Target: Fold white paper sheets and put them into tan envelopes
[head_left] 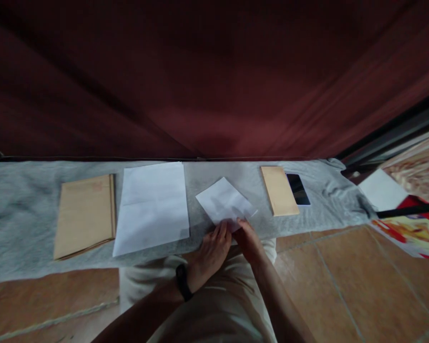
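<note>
A folded white sheet of paper [223, 200] lies turned at an angle on the grey cloth in front of me. My left hand [214, 248], with a dark band at the wrist, has its fingers close together over the paper's near edge; its thumb is hidden. Beside it, my right hand [248, 240] is closed on the near right edge, thumb and fingertips at the paper. The two hands nearly meet there. To the left of the folded sheet rests a stack of larger white paper [153, 205].
Brown envelopes [86, 214] lie at the left. On the right are a stack of smaller tan envelopes [279, 190] and a dark-screened phone [298, 189]. The grey cloth [329, 200] covers a narrow surface before a dark red curtain [214, 95]. A colourful printed bag [414, 231] is at far right.
</note>
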`<state>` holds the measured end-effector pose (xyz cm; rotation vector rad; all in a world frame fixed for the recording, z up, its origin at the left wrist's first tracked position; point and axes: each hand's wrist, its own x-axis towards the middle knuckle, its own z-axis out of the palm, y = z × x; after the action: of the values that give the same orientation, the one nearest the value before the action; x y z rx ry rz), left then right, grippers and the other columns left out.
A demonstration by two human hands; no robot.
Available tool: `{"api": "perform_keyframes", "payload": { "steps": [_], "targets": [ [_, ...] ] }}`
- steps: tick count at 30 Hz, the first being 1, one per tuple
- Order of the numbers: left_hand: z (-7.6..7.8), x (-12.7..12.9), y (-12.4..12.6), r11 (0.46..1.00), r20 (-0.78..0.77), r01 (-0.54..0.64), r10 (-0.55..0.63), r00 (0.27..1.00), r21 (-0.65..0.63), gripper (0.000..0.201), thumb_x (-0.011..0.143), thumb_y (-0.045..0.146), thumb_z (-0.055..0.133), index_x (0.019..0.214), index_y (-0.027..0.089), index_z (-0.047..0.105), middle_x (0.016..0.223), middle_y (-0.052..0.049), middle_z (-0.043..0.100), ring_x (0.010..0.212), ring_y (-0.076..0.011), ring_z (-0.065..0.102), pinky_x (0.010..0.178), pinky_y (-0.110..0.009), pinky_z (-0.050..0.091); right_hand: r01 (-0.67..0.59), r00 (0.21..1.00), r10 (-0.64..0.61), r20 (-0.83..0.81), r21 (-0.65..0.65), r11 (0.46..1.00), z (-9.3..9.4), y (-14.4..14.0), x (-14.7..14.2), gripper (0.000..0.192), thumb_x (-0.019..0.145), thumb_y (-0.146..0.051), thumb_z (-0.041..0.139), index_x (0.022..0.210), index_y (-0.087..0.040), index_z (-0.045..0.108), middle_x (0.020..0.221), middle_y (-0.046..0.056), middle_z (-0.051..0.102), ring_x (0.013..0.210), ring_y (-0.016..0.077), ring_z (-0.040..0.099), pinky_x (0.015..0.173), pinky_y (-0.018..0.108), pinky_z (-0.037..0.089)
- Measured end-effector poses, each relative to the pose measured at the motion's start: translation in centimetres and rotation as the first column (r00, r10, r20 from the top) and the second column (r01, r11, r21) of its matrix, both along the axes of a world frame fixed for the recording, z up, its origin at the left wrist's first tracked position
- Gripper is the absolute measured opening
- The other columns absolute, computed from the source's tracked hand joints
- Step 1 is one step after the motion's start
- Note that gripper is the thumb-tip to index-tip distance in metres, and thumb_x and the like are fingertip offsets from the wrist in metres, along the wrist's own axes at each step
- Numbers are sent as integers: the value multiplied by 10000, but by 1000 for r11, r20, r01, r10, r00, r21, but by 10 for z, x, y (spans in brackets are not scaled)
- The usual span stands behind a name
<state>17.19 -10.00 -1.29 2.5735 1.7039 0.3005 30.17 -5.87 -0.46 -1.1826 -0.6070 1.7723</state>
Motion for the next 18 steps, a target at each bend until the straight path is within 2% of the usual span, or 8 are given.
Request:
{"api": "perform_keyframes", "payload": {
  "steps": [2, 5, 8, 9, 10, 12, 14, 18],
  "targets": [
    [-1, 1, 1, 998, 91, -34, 30, 995, 43, 400, 940, 92, 511, 1325, 129, 613, 1393, -158, 638, 1194, -263, 662, 927, -370, 586, 35, 995, -40, 92, 56, 998, 3, 6, -5, 400, 750, -472, 745, 1069, -234, 697, 1032, 49, 772, 1016, 242, 708, 896, 346, 572],
    [6, -3, 7, 995, 253, -76, 56, 966, 69, 387, 1005, 267, 510, 1375, 182, 586, 1447, -120, 612, 1229, -244, 649, 963, -359, 576, 58, 960, -97, 262, 153, 987, 17, 16, 0, 439, 831, -505, 658, 1157, -213, 696, 1041, 76, 774, 1070, 286, 702, 896, 387, 586],
    [14, -12, 11, 995, 324, -30, -1, 946, 90, 365, 1029, 302, 484, 1361, 202, 599, 1500, -95, 570, 1312, -226, 599, 1021, -362, 552, 38, 837, -226, 499, 359, 933, 41, 26, 18, 507, 951, -523, 501, 1305, -195, 655, 1205, 104, 743, 1215, 307, 651, 1000, 439, 554],
    [15, -15, 12, 995, 331, 1, -35, 943, 102, 349, 1032, 272, 473, 1344, 199, 611, 1500, -92, 571, 1331, -216, 584, 1047, -354, 536, -23, 772, -286, 568, 474, 880, 48, 29, 24, 495, 979, -471, 468, 1372, -212, 622, 1317, 91, 698, 1293, 291, 605, 1082, 444, 506],
    [15, -19, 11, 993, 332, 38, -74, 940, 114, 333, 1032, 242, 465, 1321, 196, 625, 1493, -90, 578, 1342, -206, 574, 1069, -347, 521, -135, 703, -324, 633, 566, 813, 54, 31, 29, 489, 994, -404, 446, 1432, -233, 581, 1419, 70, 637, 1366, 275, 549, 1158, 453, 442],
    [14, -24, 8, 984, 316, 122, -159, 935, 133, 306, 1030, 210, 467, 1275, 195, 649, 1461, -85, 607, 1340, -197, 575, 1099, -344, 499, -381, 581, -351, 735, 626, 680, 58, 36, 34, 503, 1003, -272, 401, 1488, -271, 534, 1528, 31, 541, 1443, 241, 469, 1233, 456, 357],
    [12, -27, 1, 967, 286, 211, -244, 926, 143, 287, 1029, 209, 481, 1258, 205, 655, 1401, -69, 653, 1314, -191, 593, 1103, -343, 495, -587, 476, -332, 815, 575, 570, 49, 38, 32, 537, 990, -168, 374, 1492, -275, 533, 1541, 32, 529, 1447, 221, 466, 1243, 454, 350],
    [14, -31, -17, 928, 280, 327, -366, 888, 177, 318, 1028, 191, 494, 1318, 222, 619, 1309, -44, 703, 1269, -171, 616, 1115, -331, 483, -820, 318, -243, 916, 395, 414, 8, 30, 21, 551, 953, -65, 432, 1456, -238, 575, 1472, 86, 600, 1381, 229, 543, 1235, 480, 363]
  ]
}}
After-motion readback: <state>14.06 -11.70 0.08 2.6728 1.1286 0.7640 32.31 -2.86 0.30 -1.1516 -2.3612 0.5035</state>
